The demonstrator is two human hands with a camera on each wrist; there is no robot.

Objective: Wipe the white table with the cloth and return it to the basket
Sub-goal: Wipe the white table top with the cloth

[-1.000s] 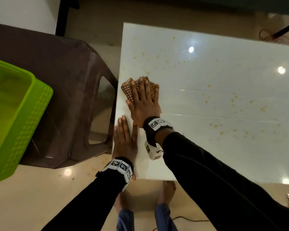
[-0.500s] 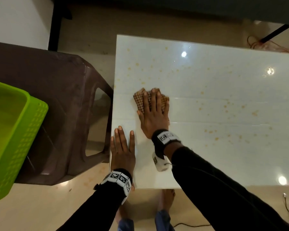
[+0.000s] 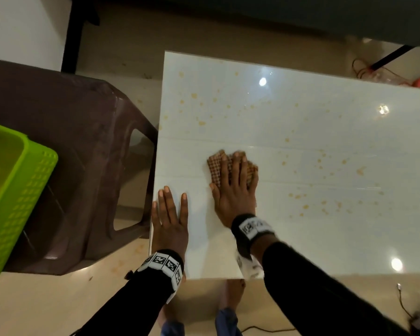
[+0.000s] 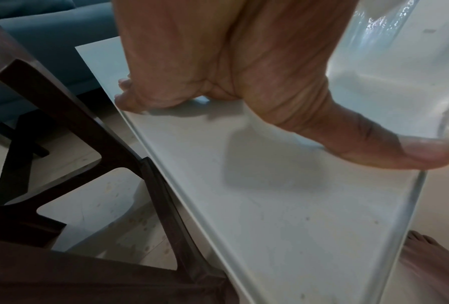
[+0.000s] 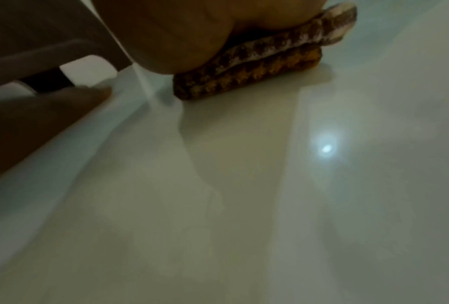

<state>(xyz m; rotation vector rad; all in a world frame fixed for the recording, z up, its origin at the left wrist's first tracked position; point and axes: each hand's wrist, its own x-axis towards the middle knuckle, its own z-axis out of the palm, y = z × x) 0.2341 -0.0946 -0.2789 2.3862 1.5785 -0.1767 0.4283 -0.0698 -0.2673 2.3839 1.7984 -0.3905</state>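
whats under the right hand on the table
A folded checked cloth lies under the right hand, whose flat fingers press it onto the white table. Whether stains sit beneath the cloth cannot be seen, as it covers that patch.

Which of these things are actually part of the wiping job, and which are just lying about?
Part of the job:
glossy white table with orange spots
folded brown checked cloth, pressed flat under the right hand
left hand, flat on the table
lime green plastic basket

Just lying about:
dark brown plastic stool
red wires on the floor
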